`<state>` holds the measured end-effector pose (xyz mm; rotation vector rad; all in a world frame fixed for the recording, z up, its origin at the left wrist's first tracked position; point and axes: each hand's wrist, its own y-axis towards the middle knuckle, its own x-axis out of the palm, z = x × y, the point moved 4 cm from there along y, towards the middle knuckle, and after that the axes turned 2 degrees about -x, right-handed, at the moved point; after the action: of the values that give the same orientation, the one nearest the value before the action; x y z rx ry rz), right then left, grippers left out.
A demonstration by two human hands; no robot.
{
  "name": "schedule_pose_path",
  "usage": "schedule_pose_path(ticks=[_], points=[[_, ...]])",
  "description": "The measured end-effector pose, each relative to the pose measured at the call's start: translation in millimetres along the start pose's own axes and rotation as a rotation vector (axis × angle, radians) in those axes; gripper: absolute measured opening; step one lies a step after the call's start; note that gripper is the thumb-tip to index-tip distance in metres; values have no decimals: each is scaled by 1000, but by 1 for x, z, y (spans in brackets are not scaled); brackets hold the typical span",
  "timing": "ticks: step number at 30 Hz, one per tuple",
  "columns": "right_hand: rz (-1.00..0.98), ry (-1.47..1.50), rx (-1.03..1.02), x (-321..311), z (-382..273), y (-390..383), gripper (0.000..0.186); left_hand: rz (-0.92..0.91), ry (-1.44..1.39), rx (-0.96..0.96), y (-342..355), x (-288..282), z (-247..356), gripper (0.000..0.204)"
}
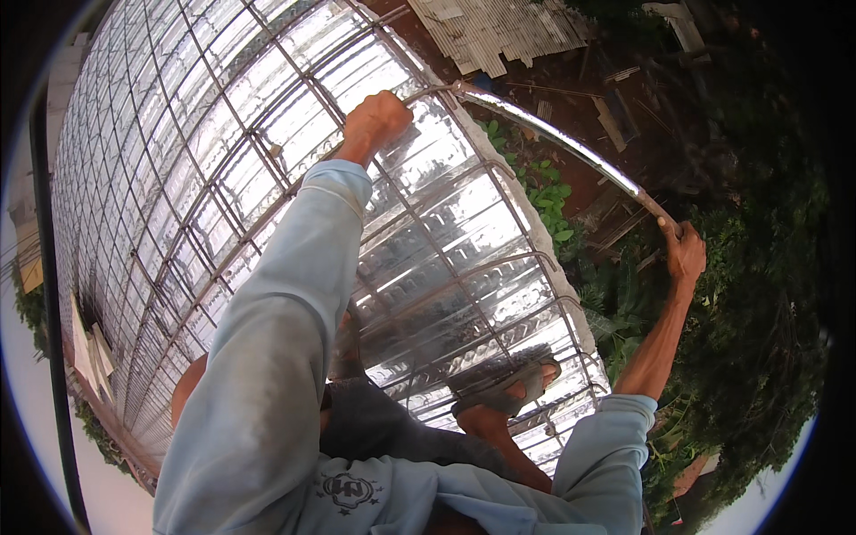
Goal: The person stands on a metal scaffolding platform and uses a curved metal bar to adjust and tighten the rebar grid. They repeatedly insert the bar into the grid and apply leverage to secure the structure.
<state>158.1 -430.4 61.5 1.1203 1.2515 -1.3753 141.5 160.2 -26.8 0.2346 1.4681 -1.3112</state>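
My left hand (pixel 379 120) is closed on a bent steel rebar (pixel 428 90) near the roof's edge. A long silvery metal pipe (pixel 553 134) sits over this bar's end and slants down to the right, out beyond the edge, where my right hand (pixel 685 250) grips its lower, darker end. Beneath me a rebar grid (pixel 223 196) lies over shiny corrugated metal decking (pixel 392 236); several bars are bent into hooks along the edge. My sandalled foot (pixel 508 388) rests on the decking at the lower middle.
The decking ends at a rough pale edge (pixel 539 232) with a drop beyond. Below are corrugated roofing sheets (pixel 490 31), brown ground with planks (pixel 615 120) and dense green plants (pixel 553 192). A dark vertical pole or line (pixel 46 312) runs along the far left.
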Motion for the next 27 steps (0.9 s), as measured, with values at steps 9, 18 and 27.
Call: schedule_pose_path(ticks=[9, 18, 27], points=[[101, -51, 175, -2, -19, -98, 86, -12, -14, 14, 5, 4, -7, 41], [147, -60, 435, 17, -67, -219, 80, 23, -9, 124, 12, 10, -10, 41], [250, -67, 536, 27, -135, -303, 77, -22, -15, 129, 10, 5, -10, 44]])
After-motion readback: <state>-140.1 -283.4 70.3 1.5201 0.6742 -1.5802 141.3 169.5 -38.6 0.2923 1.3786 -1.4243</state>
